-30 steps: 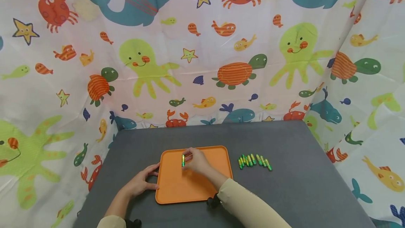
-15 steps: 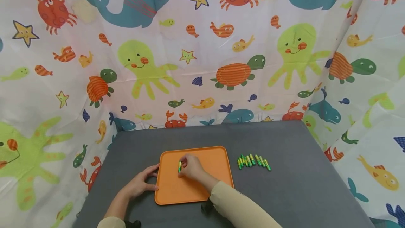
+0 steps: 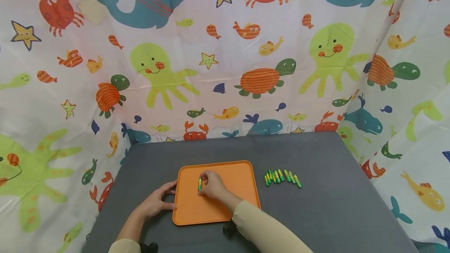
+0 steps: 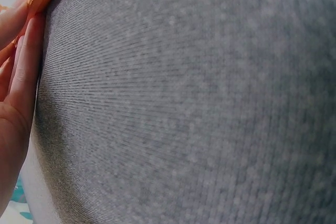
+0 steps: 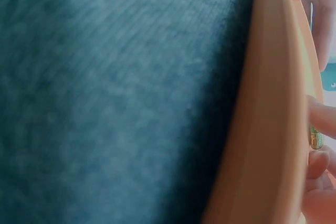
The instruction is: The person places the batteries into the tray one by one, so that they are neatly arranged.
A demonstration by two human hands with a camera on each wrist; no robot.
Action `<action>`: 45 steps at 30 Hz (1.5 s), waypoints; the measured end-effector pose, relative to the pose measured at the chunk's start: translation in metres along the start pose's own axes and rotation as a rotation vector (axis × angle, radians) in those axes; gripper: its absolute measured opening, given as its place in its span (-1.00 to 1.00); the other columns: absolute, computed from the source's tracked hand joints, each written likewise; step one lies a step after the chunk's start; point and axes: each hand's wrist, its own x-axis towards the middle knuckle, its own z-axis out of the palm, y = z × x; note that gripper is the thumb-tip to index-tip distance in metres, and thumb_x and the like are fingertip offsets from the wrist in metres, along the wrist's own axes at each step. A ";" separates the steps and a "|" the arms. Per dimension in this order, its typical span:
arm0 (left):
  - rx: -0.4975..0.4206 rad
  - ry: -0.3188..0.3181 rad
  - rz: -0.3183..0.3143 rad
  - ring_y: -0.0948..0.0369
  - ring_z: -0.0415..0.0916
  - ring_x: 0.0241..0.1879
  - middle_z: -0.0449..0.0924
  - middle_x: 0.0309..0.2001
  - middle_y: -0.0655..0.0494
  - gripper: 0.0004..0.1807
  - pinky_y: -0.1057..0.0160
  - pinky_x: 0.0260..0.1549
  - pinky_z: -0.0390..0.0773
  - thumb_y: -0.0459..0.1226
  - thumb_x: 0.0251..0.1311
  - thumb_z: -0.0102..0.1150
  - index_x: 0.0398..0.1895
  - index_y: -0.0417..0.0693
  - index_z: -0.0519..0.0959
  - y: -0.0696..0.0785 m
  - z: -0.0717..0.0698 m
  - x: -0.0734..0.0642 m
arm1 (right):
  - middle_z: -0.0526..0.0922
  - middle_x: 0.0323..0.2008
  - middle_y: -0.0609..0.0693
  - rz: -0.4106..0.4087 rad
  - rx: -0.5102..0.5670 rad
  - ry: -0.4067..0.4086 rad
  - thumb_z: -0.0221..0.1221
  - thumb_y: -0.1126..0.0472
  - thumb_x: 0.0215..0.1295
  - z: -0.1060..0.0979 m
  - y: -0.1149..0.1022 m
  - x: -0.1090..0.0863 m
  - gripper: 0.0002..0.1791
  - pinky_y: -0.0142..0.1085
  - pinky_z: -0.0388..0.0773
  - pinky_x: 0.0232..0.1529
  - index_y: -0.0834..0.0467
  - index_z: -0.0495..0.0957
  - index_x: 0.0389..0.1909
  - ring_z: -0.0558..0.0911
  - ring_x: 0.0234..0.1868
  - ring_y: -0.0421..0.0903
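My right hand [image 3: 213,184] is over the left half of the orange tray [image 3: 225,214], pinching a small green and yellow battery [image 3: 200,184] between thumb and fingers. Whether the battery touches the tray floor, I cannot tell. In the right wrist view part of the battery [image 5: 316,138] shows between the fingertips, beyond the tray wall [image 5: 268,108]. My left hand [image 3: 153,203] rests at the tray's left edge, thumb and fingers spread and touching the rim. The left wrist view shows its fairly straight fingers [image 4: 26,61] against the orange edge.
Right of the tray, several more green and yellow batteries [image 3: 277,177] lie side by side in a loose row on the grey table [image 3: 316,214]. A white curtain [image 3: 225,50] printed with sea animals hangs behind and at both sides.
My right hand has moved slightly left and nearer on the tray with the battery, then held almost still over the last half second. The left hand stays at the rim.
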 end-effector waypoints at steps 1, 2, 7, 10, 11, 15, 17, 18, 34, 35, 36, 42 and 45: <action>-0.001 0.001 -0.001 -0.02 0.40 0.31 0.15 0.54 -0.07 0.10 -0.16 0.30 0.37 -0.15 -0.03 0.57 0.60 0.07 0.15 0.000 0.000 0.000 | 0.56 -0.14 -0.06 -0.005 -0.003 0.001 0.58 0.32 -0.08 0.000 0.000 0.000 -0.36 -0.28 0.51 -0.22 0.16 0.58 0.09 0.48 -0.22 -0.18; -0.002 0.002 -0.003 -0.01 0.40 0.31 0.15 0.54 -0.06 0.10 -0.15 0.29 0.37 -0.15 -0.03 0.57 0.60 0.08 0.16 0.000 0.000 0.000 | 0.56 -0.14 -0.06 -0.011 -0.008 0.002 0.58 0.32 -0.08 0.000 0.000 0.000 -0.35 -0.28 0.50 -0.22 0.16 0.57 0.10 0.47 -0.22 -0.18; -0.010 0.008 -0.017 0.01 0.40 0.30 0.19 0.53 -0.05 0.10 -0.15 0.29 0.38 -0.16 -0.06 0.58 0.59 0.10 0.18 0.003 0.000 0.002 | 0.54 -0.16 -0.04 -0.037 0.001 0.003 0.59 0.31 -0.10 -0.002 0.000 0.000 -0.28 -0.30 0.45 -0.25 0.19 0.54 0.15 0.44 -0.24 -0.16; -0.008 0.006 -0.021 0.00 0.40 0.30 0.19 0.52 -0.07 0.10 -0.17 0.30 0.36 -0.17 -0.06 0.58 0.59 0.10 0.18 0.004 -0.001 0.002 | 0.55 -0.13 -0.01 -0.050 0.030 0.000 0.60 0.30 -0.12 -0.004 0.001 -0.001 -0.24 -0.29 0.44 -0.24 0.20 0.52 0.19 0.44 -0.23 -0.14; -0.007 0.005 -0.020 -0.01 0.40 0.30 0.19 0.52 -0.08 0.10 -0.17 0.30 0.35 -0.17 -0.06 0.58 0.59 0.10 0.18 0.005 -0.001 0.002 | 0.56 -0.12 0.00 -0.049 0.045 -0.001 0.60 0.30 -0.12 -0.005 0.001 -0.001 -0.22 -0.29 0.45 -0.23 0.20 0.52 0.20 0.44 -0.23 -0.13; -0.011 -0.003 -0.014 -0.04 0.39 0.30 0.18 0.52 -0.13 0.10 -0.17 0.28 0.37 -0.20 -0.05 0.58 0.59 0.07 0.17 0.005 -0.001 0.002 | 0.58 -0.09 0.04 -0.031 0.105 -0.003 0.61 0.29 -0.14 -0.009 0.001 -0.002 -0.20 -0.28 0.49 -0.17 0.19 0.51 0.21 0.48 -0.19 -0.11; -0.012 -0.007 -0.011 -0.04 0.39 0.31 0.17 0.52 -0.14 0.10 -0.16 0.27 0.39 -0.20 -0.04 0.57 0.59 0.06 0.16 0.005 -0.001 0.002 | 0.59 -0.09 0.05 -0.019 0.134 -0.002 0.62 0.29 -0.15 -0.012 0.001 -0.002 -0.20 -0.29 0.51 -0.17 0.19 0.51 0.21 0.49 -0.20 -0.11; -0.012 -0.009 -0.011 -0.05 0.38 0.31 0.17 0.52 -0.13 0.10 -0.16 0.27 0.39 -0.20 -0.04 0.57 0.59 0.06 0.16 0.004 -0.001 0.001 | 0.59 -0.09 0.06 -0.014 0.148 -0.003 0.61 0.30 -0.15 -0.013 0.001 -0.002 -0.19 -0.30 0.52 -0.19 0.19 0.51 0.22 0.50 -0.20 -0.11; -0.011 -0.014 -0.001 -0.04 0.39 0.31 0.18 0.52 -0.13 0.09 -0.18 0.29 0.36 -0.18 -0.02 0.56 0.60 0.04 0.15 0.002 0.000 -0.002 | 0.59 0.12 0.21 -0.088 0.257 -0.017 0.50 0.35 0.06 -0.049 -0.022 -0.018 -0.28 -0.16 0.64 -0.07 0.15 0.47 0.29 0.63 0.05 0.16; -0.010 -0.014 0.000 -0.04 0.40 0.31 0.18 0.52 -0.13 0.09 -0.18 0.29 0.36 -0.17 -0.01 0.56 0.60 0.04 0.15 0.002 0.000 -0.002 | 0.60 0.12 0.19 -0.096 0.263 -0.017 0.50 0.34 0.07 -0.051 -0.024 -0.020 -0.29 -0.16 0.65 -0.07 0.13 0.47 0.28 0.63 0.06 0.16; -0.011 -0.013 0.003 -0.04 0.40 0.31 0.18 0.52 -0.13 0.09 -0.18 0.29 0.36 -0.18 -0.01 0.56 0.60 0.04 0.15 0.002 0.000 -0.002 | 0.61 0.12 0.16 -0.105 0.266 -0.016 0.50 0.32 0.07 -0.054 -0.026 -0.021 -0.29 -0.17 0.65 -0.06 0.12 0.48 0.28 0.63 0.06 0.15; -0.035 -0.007 -0.003 -0.04 0.39 0.31 0.17 0.53 -0.11 0.09 -0.15 0.27 0.40 -0.18 -0.03 0.57 0.59 0.07 0.17 0.000 0.001 0.000 | 0.63 0.11 0.09 -0.165 0.286 -0.012 0.50 0.22 0.10 -0.069 -0.033 -0.035 -0.30 -0.14 0.65 -0.02 0.07 0.47 0.29 0.63 0.11 0.18; -0.044 -0.004 -0.010 -0.03 0.39 0.31 0.17 0.53 -0.09 0.10 -0.14 0.26 0.42 -0.18 -0.05 0.58 0.59 0.09 0.17 -0.001 0.002 0.001 | 0.63 0.12 0.09 -0.188 0.279 -0.008 0.49 0.18 0.12 -0.075 -0.032 -0.041 -0.30 -0.12 0.65 0.00 0.05 0.47 0.30 0.62 0.12 0.18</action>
